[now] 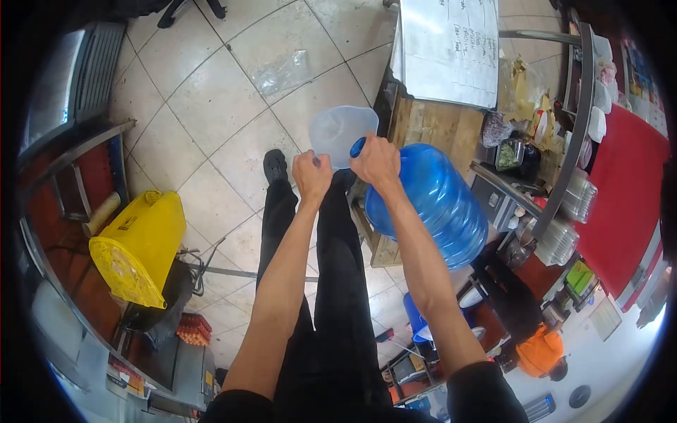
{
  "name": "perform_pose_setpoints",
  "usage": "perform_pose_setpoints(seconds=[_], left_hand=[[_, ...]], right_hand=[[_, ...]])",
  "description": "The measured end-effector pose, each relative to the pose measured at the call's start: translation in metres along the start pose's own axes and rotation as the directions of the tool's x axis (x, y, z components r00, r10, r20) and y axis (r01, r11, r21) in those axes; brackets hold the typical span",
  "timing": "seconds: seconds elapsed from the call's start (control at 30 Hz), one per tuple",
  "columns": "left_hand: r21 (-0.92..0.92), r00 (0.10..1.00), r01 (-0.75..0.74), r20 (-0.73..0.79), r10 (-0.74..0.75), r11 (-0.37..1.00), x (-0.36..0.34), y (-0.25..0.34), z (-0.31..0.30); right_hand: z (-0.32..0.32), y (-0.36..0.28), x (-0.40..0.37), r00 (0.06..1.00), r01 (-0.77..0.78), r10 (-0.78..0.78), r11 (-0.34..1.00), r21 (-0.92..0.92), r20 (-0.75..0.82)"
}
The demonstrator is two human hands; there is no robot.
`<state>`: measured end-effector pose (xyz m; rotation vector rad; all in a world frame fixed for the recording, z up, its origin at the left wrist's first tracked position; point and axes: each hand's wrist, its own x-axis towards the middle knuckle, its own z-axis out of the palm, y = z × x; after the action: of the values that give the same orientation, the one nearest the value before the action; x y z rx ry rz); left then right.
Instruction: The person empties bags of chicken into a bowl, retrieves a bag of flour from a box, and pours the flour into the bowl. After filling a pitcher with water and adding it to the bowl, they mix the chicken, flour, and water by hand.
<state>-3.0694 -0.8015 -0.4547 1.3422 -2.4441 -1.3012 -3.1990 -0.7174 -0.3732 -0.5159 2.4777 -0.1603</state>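
Near the middle of the head view, my left hand is closed on the near left edge of a translucent white plastic container. My right hand is wrapped round the neck of a large blue water bottle. The bottle lies tilted, its body to the right of my right forearm and its blue mouth over the container's right side. Whether water is flowing cannot be made out.
A wooden table with papers stands at the upper right. Shelving with clear containers is farther right. At left lies a yellow bin. A person in orange is at lower right. Clear plastic lies on the floor.
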Motion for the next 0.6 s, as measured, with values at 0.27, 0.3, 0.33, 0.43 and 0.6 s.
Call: perform_pose_setpoints(seconds=[0.27, 0.3, 0.33, 0.43, 0.6], left_hand=[[0.085, 0.996, 0.084, -0.002, -0.084, 0.993, 0.006, -0.002, -0.012], [0.075, 0.996, 0.092, -0.001, -0.092, 0.993, 0.005, -0.006, -0.011], [0.083, 0.996, 0.089, -0.014, -0.089, 0.993, 0.006, -0.010, -0.010], [0.073, 0.991, -0.014, -0.134, 0.024, 0.997, 0.008, -0.017, -0.009], [0.071, 0.998, 0.024, -0.052, -0.020, 0.997, 0.011, -0.019, -0.012]], right_hand=[[0.010, -0.012, 0.010, 0.999, 0.022, -0.023, 1.000, 0.012, 0.038], [0.012, -0.014, 0.012, 0.998, 0.005, -0.005, 1.000, 0.015, 0.063], [0.014, -0.016, 0.016, 0.996, -0.013, 0.012, 1.000, 0.015, 0.088], [0.014, -0.020, 0.020, 0.987, -0.030, 0.029, 1.000, 0.004, 0.156], [0.019, -0.019, 0.021, 0.985, -0.028, 0.031, 0.999, -0.022, 0.169]])
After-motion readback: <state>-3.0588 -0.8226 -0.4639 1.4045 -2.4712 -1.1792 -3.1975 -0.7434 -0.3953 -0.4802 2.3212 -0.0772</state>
